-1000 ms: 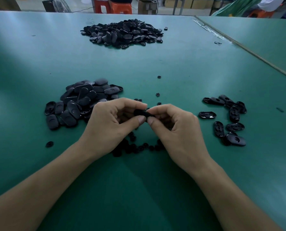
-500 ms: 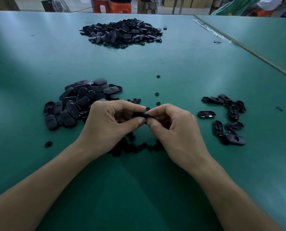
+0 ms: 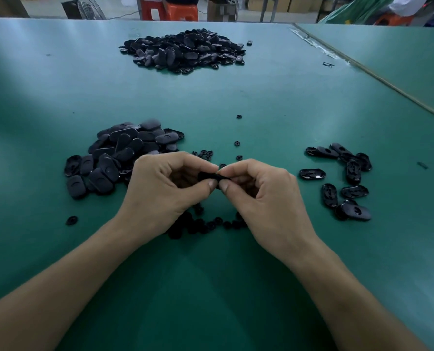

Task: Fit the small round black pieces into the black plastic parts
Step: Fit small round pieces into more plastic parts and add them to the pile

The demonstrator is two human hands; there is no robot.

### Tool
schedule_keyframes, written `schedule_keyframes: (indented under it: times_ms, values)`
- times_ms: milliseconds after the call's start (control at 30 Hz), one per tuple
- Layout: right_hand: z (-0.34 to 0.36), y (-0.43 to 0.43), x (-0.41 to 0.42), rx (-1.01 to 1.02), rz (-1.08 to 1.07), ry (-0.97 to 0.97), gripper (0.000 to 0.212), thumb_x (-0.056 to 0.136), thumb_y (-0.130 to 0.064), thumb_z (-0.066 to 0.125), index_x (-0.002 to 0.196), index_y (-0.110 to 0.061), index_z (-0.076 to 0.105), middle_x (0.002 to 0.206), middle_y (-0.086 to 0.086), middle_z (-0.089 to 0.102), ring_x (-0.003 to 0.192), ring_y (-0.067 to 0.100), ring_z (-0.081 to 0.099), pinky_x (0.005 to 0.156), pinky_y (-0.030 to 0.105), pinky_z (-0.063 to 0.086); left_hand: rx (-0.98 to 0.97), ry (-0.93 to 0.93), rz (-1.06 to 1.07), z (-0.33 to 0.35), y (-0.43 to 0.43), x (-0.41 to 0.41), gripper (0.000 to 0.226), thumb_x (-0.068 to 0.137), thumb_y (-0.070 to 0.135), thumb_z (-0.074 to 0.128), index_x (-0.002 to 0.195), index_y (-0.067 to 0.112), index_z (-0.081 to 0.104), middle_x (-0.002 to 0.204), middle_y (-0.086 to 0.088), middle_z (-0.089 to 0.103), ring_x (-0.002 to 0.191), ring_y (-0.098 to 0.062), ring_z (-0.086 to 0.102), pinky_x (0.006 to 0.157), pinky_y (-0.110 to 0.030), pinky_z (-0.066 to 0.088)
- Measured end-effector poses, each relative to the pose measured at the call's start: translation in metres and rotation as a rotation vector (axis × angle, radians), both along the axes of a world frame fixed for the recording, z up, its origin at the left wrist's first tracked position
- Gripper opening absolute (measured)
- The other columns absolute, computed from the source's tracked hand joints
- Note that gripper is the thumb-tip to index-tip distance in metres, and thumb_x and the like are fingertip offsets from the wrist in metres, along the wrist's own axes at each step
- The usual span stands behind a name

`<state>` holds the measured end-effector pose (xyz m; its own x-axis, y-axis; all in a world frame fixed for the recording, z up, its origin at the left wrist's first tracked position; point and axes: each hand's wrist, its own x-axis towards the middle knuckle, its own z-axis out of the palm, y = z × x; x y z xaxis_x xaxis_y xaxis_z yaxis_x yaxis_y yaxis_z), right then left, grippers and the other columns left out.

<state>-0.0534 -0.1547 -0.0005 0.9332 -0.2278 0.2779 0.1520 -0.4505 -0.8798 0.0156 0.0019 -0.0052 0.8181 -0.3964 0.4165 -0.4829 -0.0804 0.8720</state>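
Frame centre, nearest: left hand (image 3: pixel 167 196) and right hand (image 3: pixel 264 206) both pinch one black plastic part (image 3: pixel 210 177) between thumbs and forefingers, above the small round pieces (image 3: pixel 205 225) scattered on the green table (image 3: pixel 211 287). Whether a round piece is seated cannot be told. Recommendation: steady the part and press squarely until flush. Beyond, the supply pile (image 3: pixel 119 153) lies mid-left, a loose group (image 3: pixel 345 183) mid-right, and the large heap (image 3: pixel 183 50) top centre.

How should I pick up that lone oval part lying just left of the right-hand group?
Pinch the lone oval part across its narrow width, from above: it lies flat, hollow side up, long axis left to right, apart from the other parts. The right hand is nearer, once it frees the held part.
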Motion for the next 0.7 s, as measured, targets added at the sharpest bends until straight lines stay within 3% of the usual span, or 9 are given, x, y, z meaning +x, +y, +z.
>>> schedule_keyframes:
  times_ms: [133,233,333,467,533,633,700]
  values:
    - [0.002,0.000,-0.001,-0.052,-0.035,-0.048,0.020,0.089,-0.008,0.070,0.102,-0.023,0.075,0.089,-0.015,0.073,0.084,-0.005,0.067,0.076,0.007,0.048,-0.020,-0.045,0.034,-0.001,0.001,0.001,0.027,0.079,-0.003,0.079,0.089,0.022,0.076,0.082,0.004,0.077,0.069,-0.007,0.070,0.068,-0.019,0.057]
    - [0.003,-0.002,-0.001,-0.125,-0.137,-0.075,0.028,0.092,-0.006,0.064,0.113,-0.023,0.072,0.099,-0.012,0.072,0.093,-0.005,0.065,0.081,0.006,0.047,-0.058,-0.094,0.218,-0.004,0.004,0.006,0.023,0.083,0.009,0.078,0.093,0.029,0.075,0.085,0.007,0.077,0.072,-0.009,0.071,0.071,-0.023,0.057]
    - [0.004,-0.011,-0.001,-0.172,-0.297,-0.069,0.032,0.090,0.001,0.058,0.109,-0.021,0.072,0.097,-0.011,0.070,0.092,-0.005,0.062,0.079,0.003,0.044,-0.065,-0.138,0.413,-0.004,0.010,0.016,0.024,0.089,0.018,0.073,0.095,0.041,0.071,0.088,0.012,0.075,0.073,-0.011,0.072,0.071,-0.029,0.060]
    - [0.005,-0.016,-0.001,-0.260,-0.361,0.013,0.030,0.089,0.000,0.057,0.105,-0.021,0.072,0.091,-0.011,0.067,0.085,-0.002,0.060,0.076,0.007,0.044,0.094,-0.223,0.568,0.000,0.018,0.025,0.009,0.088,0.035,0.067,0.091,0.044,0.068,0.078,0.025,0.066,0.062,0.002,0.061,0.064,-0.014,0.050]
    - [0.004,-0.016,-0.001,-0.294,-0.365,0.057,0.028,0.089,-0.003,0.058,0.104,-0.022,0.072,0.090,-0.012,0.067,0.083,0.001,0.060,0.075,0.014,0.046,0.175,-0.218,0.635,0.003,0.023,0.029,0.007,0.085,0.040,0.065,0.091,0.041,0.068,0.075,0.025,0.063,0.065,-0.002,0.060,0.067,-0.024,0.053]
    - [0.003,-0.017,-0.001,-0.302,-0.392,0.082,0.026,0.089,-0.005,0.058,0.103,-0.021,0.073,0.089,-0.010,0.068,0.084,0.007,0.061,0.074,0.021,0.049,0.297,-0.175,0.684,0.003,0.029,0.034,0.007,0.085,0.036,0.066,0.091,0.040,0.067,0.075,0.013,0.065,0.084,-0.027,0.066,0.081,-0.045,0.057]
    - [0.003,-0.018,-0.001,-0.306,-0.402,0.099,0.026,0.088,-0.005,0.058,0.102,-0.021,0.072,0.089,-0.010,0.068,0.087,0.012,0.062,0.077,0.028,0.053,0.393,-0.153,0.692,0.001,0.031,0.037,0.006,0.087,0.033,0.068,0.091,0.038,0.068,0.078,0.006,0.063,0.092,-0.034,0.063,0.087,-0.048,0.054]
